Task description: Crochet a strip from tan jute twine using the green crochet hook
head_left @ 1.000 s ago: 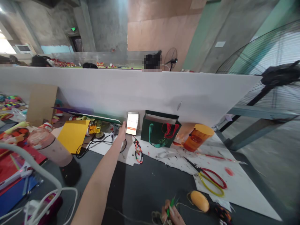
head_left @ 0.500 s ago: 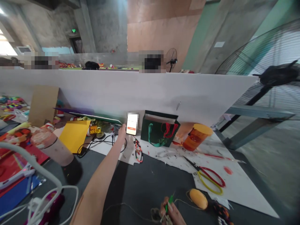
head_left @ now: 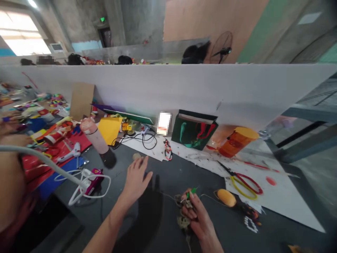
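Dark tabletop (head_left: 200, 175): pink bottle (head_left: 97, 140), magenta block (head_left: 95, 181), stained white sheet (head_left: 286, 203), orange oval (head_left: 226, 198), material unclear.

Toward seven o'clock, the left hand (head_left: 136, 178) is bare and slim-fingered, the left forearm (head_left: 112, 219) uncovered and widening toward the lower edge. Toward five, the right hand (head_left: 197, 214) and right forearm (head_left: 211, 240) are likewise bare.

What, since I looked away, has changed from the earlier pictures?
The left hand has drawn back from beside the phone toward the person, fingers spread, low over or on the table. The right hand still holds the green tool and yarn. Phone, bag and scissors stayed put.
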Motion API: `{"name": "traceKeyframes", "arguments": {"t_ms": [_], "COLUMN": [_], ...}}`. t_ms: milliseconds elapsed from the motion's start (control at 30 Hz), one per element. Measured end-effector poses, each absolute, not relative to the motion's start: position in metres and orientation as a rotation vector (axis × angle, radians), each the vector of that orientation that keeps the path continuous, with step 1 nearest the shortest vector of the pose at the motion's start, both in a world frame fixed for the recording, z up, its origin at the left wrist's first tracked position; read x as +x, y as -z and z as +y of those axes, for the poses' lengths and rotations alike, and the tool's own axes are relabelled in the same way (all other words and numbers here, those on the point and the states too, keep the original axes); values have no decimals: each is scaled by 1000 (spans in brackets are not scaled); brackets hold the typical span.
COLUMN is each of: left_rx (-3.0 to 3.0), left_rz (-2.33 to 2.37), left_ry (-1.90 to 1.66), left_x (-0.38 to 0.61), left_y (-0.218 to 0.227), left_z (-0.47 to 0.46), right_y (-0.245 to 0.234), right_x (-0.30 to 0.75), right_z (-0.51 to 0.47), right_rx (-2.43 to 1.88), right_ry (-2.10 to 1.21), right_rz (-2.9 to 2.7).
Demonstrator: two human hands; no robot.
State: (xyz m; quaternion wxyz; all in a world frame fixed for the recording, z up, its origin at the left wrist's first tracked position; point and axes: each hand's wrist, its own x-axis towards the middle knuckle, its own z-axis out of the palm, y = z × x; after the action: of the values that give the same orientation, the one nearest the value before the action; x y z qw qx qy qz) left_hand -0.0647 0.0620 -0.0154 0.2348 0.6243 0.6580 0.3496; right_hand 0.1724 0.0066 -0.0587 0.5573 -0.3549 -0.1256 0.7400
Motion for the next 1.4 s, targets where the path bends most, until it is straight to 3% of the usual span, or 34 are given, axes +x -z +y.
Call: {"name": "traceKeyframes", "arguments": {"t_ms": [200,467,700,1000,1400], "left_rx": [1797,1732,1505,1014,677], "left_rz": [2087,2176,1823,1067,777], "left_ry": [-735,-819,-952,-1005,-971], "left_x": [-84,-86,-67,-2,33], "left_y": [29,21,17,-12,-32], "left_z": [53,86,114,70,68], "right_y": [54,52,49,48,57], "right_x": [169,169,169,170,168], "right_z": [7,12,13,14,16], "right_rx": [-852,-822,-799,-749,-673], "right_ry": [-1715,-1693,-1704,-1718,-1856], "right_rz": [-305,-367,-374,-381,-455]}}
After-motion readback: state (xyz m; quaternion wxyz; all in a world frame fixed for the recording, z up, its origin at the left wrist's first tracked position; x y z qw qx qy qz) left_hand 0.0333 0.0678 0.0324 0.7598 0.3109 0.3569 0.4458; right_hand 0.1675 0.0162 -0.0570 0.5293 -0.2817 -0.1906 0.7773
